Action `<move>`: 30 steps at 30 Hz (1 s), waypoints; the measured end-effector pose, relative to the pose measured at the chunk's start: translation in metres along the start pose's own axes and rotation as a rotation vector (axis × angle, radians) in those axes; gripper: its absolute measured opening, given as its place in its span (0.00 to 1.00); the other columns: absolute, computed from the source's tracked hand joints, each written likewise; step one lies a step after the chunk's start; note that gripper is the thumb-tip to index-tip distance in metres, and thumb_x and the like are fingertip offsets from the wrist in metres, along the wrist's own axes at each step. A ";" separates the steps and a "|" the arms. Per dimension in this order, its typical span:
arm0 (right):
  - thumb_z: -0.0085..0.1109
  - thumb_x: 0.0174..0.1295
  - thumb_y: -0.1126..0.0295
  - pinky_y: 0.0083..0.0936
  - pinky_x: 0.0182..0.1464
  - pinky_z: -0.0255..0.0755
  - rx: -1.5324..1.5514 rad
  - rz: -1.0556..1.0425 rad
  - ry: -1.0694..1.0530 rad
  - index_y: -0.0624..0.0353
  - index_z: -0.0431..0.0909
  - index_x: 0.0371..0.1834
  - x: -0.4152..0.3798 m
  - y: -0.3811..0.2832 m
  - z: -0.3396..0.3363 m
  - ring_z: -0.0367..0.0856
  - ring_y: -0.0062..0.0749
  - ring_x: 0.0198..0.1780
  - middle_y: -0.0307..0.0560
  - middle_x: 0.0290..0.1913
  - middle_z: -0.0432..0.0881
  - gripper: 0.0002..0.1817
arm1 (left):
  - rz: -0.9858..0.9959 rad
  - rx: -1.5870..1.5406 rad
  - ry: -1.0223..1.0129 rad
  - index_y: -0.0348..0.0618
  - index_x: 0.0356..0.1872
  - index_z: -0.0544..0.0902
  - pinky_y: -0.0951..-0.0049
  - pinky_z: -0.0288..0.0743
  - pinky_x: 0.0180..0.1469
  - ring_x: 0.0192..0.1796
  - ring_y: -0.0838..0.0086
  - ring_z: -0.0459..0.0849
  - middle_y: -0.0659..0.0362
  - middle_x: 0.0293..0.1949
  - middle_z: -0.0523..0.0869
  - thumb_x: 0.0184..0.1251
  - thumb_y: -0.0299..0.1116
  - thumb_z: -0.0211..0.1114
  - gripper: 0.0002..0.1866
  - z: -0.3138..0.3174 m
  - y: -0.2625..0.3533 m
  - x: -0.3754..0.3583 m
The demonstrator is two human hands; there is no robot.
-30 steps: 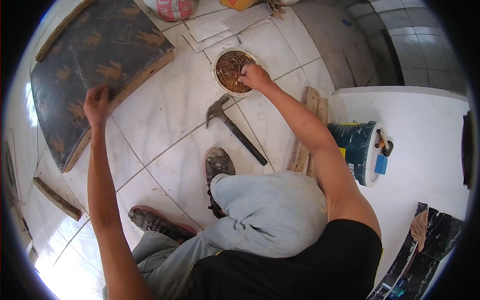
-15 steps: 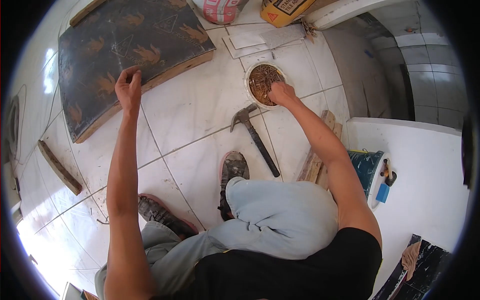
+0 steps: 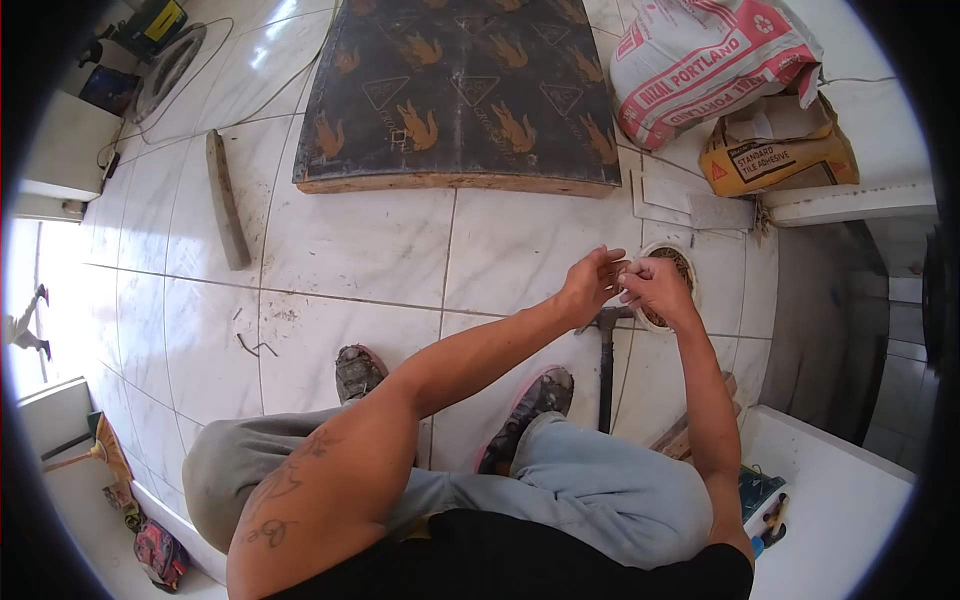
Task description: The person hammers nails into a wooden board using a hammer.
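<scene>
Low over the floor, my two hands meet at the fingertips beside a round white-rimmed tub of nails. My left hand is turned palm up, its fingers loosely bent and apart; nothing shows clearly in it. Thumb and fingers of my right hand are pinched together against the left fingertips, and whatever they hold is too small to make out. The right hand covers part of the tub. Just below the hands lies a claw hammer, its head partly behind my left wrist and its dark handle towards me.
A thick black-faced panel with wooden edges lies ahead. Beyond the tub stand a cement bag and a tile adhesive bag, near tile pieces. A wood strip and bent nails lie left.
My right hand has come out of the nail tub. My left hand has moved right, from beside the panel to meet it. The view has turned left.
</scene>
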State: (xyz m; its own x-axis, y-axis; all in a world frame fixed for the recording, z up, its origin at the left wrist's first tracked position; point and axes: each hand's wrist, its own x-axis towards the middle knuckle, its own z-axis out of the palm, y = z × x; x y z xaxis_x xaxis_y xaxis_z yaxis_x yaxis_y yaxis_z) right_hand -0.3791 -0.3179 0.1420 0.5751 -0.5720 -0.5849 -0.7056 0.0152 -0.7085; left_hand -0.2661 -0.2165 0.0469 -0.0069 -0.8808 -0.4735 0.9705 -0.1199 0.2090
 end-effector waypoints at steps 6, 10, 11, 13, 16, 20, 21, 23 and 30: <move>0.60 0.74 0.71 0.24 0.39 0.85 0.376 -0.130 -0.019 0.70 0.84 0.50 0.020 -0.015 0.021 0.87 0.26 0.36 0.46 0.41 0.87 0.12 | 0.212 -0.001 -0.021 0.37 0.54 0.80 0.57 0.75 0.59 0.51 0.67 0.81 0.55 0.47 0.86 0.87 0.49 0.44 0.24 -0.009 0.028 0.003; 0.61 0.74 0.70 0.25 0.40 0.85 0.402 -0.090 -0.020 0.70 0.84 0.50 0.014 -0.018 0.017 0.86 0.25 0.35 0.45 0.38 0.85 0.12 | 0.175 0.310 -0.009 0.35 0.57 0.81 0.68 0.74 0.51 0.48 0.70 0.80 0.58 0.46 0.87 0.82 0.55 0.54 0.28 -0.008 0.052 -0.012; 0.61 0.74 0.70 0.25 0.39 0.85 0.396 -0.071 -0.031 0.70 0.85 0.48 0.013 -0.017 0.016 0.86 0.25 0.35 0.44 0.37 0.85 0.11 | 0.195 0.443 -0.026 0.36 0.54 0.84 0.71 0.72 0.48 0.44 0.74 0.78 0.60 0.42 0.87 0.79 0.52 0.60 0.25 -0.008 0.053 -0.015; 0.62 0.73 0.68 0.24 0.38 0.84 0.323 -0.098 -0.037 0.70 0.85 0.46 0.009 -0.011 0.016 0.86 0.24 0.35 0.44 0.36 0.85 0.13 | 0.216 0.580 -0.046 0.37 0.52 0.86 0.75 0.70 0.44 0.41 0.79 0.76 0.63 0.39 0.86 0.76 0.49 0.66 0.22 -0.009 0.049 -0.012; 0.64 0.72 0.62 0.26 0.39 0.84 0.119 -0.036 0.022 0.70 0.85 0.43 -0.005 -0.004 0.020 0.87 0.28 0.36 0.47 0.35 0.86 0.17 | 0.182 0.458 -0.053 0.40 0.46 0.88 0.79 0.66 0.38 0.34 0.84 0.71 0.66 0.34 0.84 0.70 0.42 0.74 0.15 -0.011 0.049 -0.004; 0.68 0.66 0.52 0.47 0.50 0.81 -0.636 0.193 -0.039 0.76 0.80 0.47 -0.033 0.076 0.037 0.88 0.60 0.47 0.67 0.40 0.87 0.29 | 0.409 0.552 0.059 0.42 0.43 0.89 0.81 0.64 0.34 0.30 0.85 0.70 0.67 0.32 0.85 0.68 0.40 0.76 0.13 0.000 0.105 0.033; 0.69 0.65 0.53 0.51 0.53 0.79 -0.647 0.264 -0.109 0.77 0.77 0.51 -0.046 0.099 0.046 0.85 0.66 0.50 0.70 0.43 0.86 0.31 | 0.460 0.688 0.093 0.42 0.43 0.89 0.81 0.65 0.35 0.31 0.86 0.71 0.67 0.33 0.87 0.67 0.41 0.77 0.13 0.004 0.125 0.045; 0.69 0.64 0.54 0.50 0.50 0.79 -0.644 0.162 -0.055 0.77 0.72 0.54 -0.060 0.157 0.069 0.86 0.65 0.45 0.68 0.39 0.85 0.33 | 0.539 0.922 0.073 0.39 0.44 0.90 0.77 0.69 0.38 0.34 0.84 0.75 0.66 0.36 0.88 0.66 0.41 0.77 0.15 0.015 0.159 0.066; 0.64 0.62 0.64 0.47 0.43 0.80 -0.218 0.133 0.235 0.70 0.69 0.53 -0.080 0.129 0.083 0.84 0.59 0.37 0.63 0.36 0.84 0.24 | 0.724 1.571 0.150 0.46 0.44 0.92 0.70 0.78 0.44 0.37 0.73 0.86 0.59 0.33 0.91 0.64 0.48 0.76 0.17 0.025 0.169 0.111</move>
State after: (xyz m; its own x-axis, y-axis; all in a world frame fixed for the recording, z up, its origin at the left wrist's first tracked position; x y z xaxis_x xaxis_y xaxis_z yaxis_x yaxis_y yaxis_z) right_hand -0.4821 -0.2016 0.0644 0.3787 -0.7501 -0.5421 -0.8545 -0.0584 -0.5162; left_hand -0.1090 -0.3461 0.0511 0.3967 -0.9173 0.0350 -0.3740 -0.1267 0.9187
